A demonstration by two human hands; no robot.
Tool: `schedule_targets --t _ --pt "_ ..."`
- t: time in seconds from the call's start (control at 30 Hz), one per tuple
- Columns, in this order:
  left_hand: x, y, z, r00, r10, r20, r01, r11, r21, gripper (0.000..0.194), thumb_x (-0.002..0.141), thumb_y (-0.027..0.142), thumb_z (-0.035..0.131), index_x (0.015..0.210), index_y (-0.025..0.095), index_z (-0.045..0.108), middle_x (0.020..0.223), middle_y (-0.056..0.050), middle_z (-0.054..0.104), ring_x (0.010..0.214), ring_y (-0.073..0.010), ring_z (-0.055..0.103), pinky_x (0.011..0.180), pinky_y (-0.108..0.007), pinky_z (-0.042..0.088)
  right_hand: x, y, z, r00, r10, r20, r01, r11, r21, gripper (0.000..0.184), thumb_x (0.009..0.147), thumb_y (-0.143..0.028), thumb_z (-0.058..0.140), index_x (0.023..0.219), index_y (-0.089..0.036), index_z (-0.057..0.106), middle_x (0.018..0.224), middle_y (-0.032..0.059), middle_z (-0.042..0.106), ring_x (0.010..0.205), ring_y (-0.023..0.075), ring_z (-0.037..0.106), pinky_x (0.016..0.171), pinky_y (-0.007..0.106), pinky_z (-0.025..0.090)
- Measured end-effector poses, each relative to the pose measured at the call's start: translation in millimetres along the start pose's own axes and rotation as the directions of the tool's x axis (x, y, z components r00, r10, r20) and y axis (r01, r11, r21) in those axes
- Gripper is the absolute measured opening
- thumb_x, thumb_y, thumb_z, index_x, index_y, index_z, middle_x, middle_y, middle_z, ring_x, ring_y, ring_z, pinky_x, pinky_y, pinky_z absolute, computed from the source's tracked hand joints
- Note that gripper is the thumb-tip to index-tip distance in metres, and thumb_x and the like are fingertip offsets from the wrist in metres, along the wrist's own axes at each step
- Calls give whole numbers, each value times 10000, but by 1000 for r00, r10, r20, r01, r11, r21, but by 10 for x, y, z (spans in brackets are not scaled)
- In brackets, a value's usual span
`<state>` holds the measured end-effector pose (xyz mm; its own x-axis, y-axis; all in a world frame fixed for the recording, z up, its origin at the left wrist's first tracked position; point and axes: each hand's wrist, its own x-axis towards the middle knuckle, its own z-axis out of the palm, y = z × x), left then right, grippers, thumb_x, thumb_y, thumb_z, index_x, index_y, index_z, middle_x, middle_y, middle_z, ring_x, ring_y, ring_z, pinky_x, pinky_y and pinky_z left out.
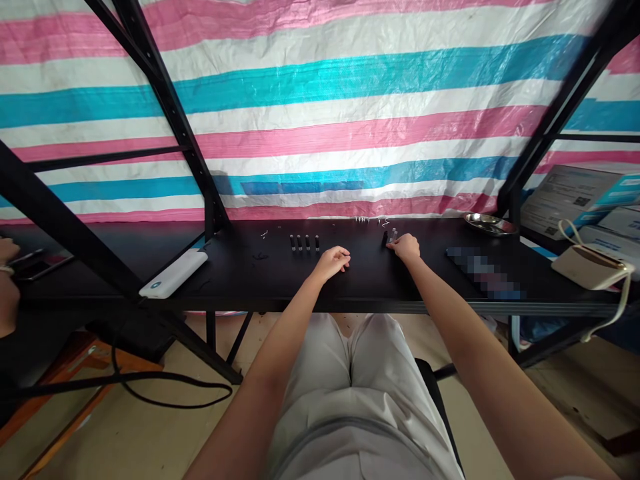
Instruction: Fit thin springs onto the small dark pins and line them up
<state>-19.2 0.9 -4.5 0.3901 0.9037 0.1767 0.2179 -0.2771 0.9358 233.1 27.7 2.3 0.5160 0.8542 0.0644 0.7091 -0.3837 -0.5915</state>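
Note:
On the black table, my left hand (334,263) rests with its fingers curled in; whatever they may hold is hidden. To its left, several small black tubes with pale ends (299,243) stand upright in a row. Farther right, the fingertips of my right hand (407,248) are pinched together at a small clear tube (394,234), whose lower end they cover. A small dark tube (385,238) stands just left of those fingertips. Small white pieces (363,220) lie scattered along the table's back edge.
A white power bank-like case (175,273) lies at left, near the black rack post (175,113). At right are a metal dish (489,225), a blurred flat item (483,272), a cream pouch (590,267) and boxes (565,200). Another person's hand (7,252) shows at far left.

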Motion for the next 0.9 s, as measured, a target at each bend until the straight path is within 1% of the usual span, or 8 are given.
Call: schedule_targets --t 0.17,0.3,0.4,0.47,0.6,0.73,0.8,0.9 --pt "14 -26 7 998 40 -45 -40 999 11 103 778 182 536 861 138 580 621 9 597 470 -72 532 549 -214 430 -60 -13 -29 1000 -11 0 11 999 -38 305 704 -297 709 946 -111 685 981 180 655 924 265 629 753 345 498" --pt "32 -37 -24 958 90 -271 -68 994 88 305 771 152 530 1075 152 552 665 13 615 479 -76 534 525 -206 436 -182 -36 1 1000 -29 1 29 994 -110 271 760 -270 649 965 -93 662 1000 194 639 954 273 616 767 347 481" --pt "32 -39 -69 894 102 -435 -57 992 115 599 765 121 527 1336 171 353 792 2 654 491 -67 543 549 -204 456 -307 -59 94 998 -58 -13 55 983 -173 266 812 -212 559 1019 -57 621 1037 223 613 976 276 601 791 347 460" --pt "31 -50 -93 874 75 -481 -41 996 82 712 771 119 519 1414 174 218 856 -8 667 476 -57 543 557 -203 467 -388 -64 160 992 -108 -71 91 973 -210 297 826 -163 498 1080 -30 574 1083 241 586 1018 285 576 827 353 436" --pt "57 -97 -111 888 -26 -459 -3 998 -64 814 790 153 511 1457 205 47 1053 -67 658 482 -62 580 448 -183 435 -488 -35 201 981 -143 -130 114 971 -209 289 827 -129 431 1070 -28 549 1077 228 581 1023 279 562 844 345 407" --pt "98 -114 -105 916 -126 -382 36 971 -236 890 794 156 519 1451 234 -75 1313 -159 503 569 -89 641 395 -167 417 -527 -6 144 978 -175 -110 157 975 -157 226 834 -180 415 953 -95 587 967 171 614 918 245 586 768 321 411" --pt "109 -112 -102 919 -167 -357 63 957 -284 887 791 153 528 1453 233 -58 1386 -183 412 632 -111 664 406 -164 434 -548 -11 122 974 -190 -127 171 975 -144 212 832 -205 420 919 -120 593 931 146 618 879 231 585 730 308 405" --pt "112 -122 -97 915 -181 -362 76 955 -287 776 785 158 553 1436 221 136 1425 -175 355 774 -153 681 426 -155 452 -582 -32 116 962 -217 -164 197 972 -128 194 829 -232 427 882 -148 593 891 114 617 818 205 578 674 284 383"
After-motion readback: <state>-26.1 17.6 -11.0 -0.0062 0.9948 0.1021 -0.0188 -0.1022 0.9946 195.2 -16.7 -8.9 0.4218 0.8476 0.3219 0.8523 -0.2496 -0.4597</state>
